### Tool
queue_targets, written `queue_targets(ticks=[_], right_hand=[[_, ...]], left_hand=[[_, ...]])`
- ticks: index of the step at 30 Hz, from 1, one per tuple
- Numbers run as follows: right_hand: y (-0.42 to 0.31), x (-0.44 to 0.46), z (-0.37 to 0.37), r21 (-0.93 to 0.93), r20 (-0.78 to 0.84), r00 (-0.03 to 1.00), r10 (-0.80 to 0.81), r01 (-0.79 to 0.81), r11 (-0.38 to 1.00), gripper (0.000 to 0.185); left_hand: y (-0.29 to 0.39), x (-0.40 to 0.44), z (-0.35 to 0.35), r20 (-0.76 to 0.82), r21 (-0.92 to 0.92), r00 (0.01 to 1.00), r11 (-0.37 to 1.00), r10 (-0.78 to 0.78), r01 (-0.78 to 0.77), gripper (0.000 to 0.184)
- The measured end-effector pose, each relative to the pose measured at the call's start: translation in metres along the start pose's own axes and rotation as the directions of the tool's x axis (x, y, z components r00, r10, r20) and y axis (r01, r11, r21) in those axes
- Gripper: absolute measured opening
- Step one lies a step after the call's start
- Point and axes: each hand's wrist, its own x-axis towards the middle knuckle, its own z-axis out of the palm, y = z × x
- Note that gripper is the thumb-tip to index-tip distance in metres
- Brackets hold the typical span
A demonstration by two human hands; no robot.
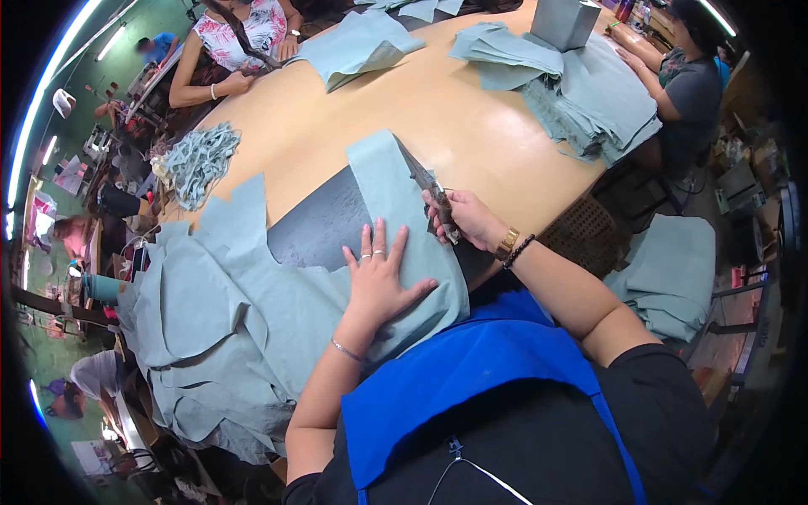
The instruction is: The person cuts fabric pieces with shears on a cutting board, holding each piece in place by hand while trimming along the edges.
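My left hand (379, 273) lies flat with its fingers spread on pale green fabric (383, 181), beside a dark grey sheet (316, 227) that the fabric partly covers. My right hand (467, 219) grips the handles of dark scissors (433, 189), whose blades point up and away along the right edge of the fabric. Whether the blades are apart is hard to tell. More green fabric (210, 303) spreads in layers left of my left hand, over the near side of the tan table (497, 109).
Fabric strips (198, 160) lie in a heap at the left. Stacked fabric (602, 93) and a grey metal block (566, 23) are at the back right. Two people work across the table. Folded fabric (669, 269) rests at the right, near a woven basket (581, 236).
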Motion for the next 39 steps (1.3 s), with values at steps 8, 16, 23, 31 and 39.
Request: queue_targets(ticks=[8, 16, 23, 31, 39], right_hand=[[0.005, 0.003, 0.004, 0.095, -0.021, 0.996, -0.084, 0.086, 0.992, 0.035], [0.011, -0.024, -0.035, 0.492, -0.181, 0.96, -0.215, 0.278, 0.825, 0.032], [-0.003, -0.032, -0.077, 0.556, -0.495, 0.781, -0.382, 0.622, 0.551, 0.032], [0.006, -0.101, -0.118, 0.204, -0.305, 0.813, -0.497, 0.565, 0.799, 0.033], [0.021, -0.135, -0.086, -0.113, -0.062, 0.995, -0.074, 0.066, 0.991, 0.025]], left_hand=[[0.002, -0.012, -0.001, -0.023, 0.006, 0.999, 0.999, -0.043, 0.043, 0.091], [-0.031, -0.086, -0.005, -0.035, -0.166, 0.818, 0.811, -0.574, 0.561, 0.088], [-0.101, -0.039, -0.016, -0.062, 0.063, 0.974, 0.974, -0.216, 0.22, 0.095], [-0.225, -0.058, -0.119, 0.182, 0.52, 0.963, 0.851, -0.198, 0.076, 0.076], [-0.137, 0.021, -0.072, -0.276, 0.231, 0.96, 0.972, 0.04, 0.026, 0.056]])
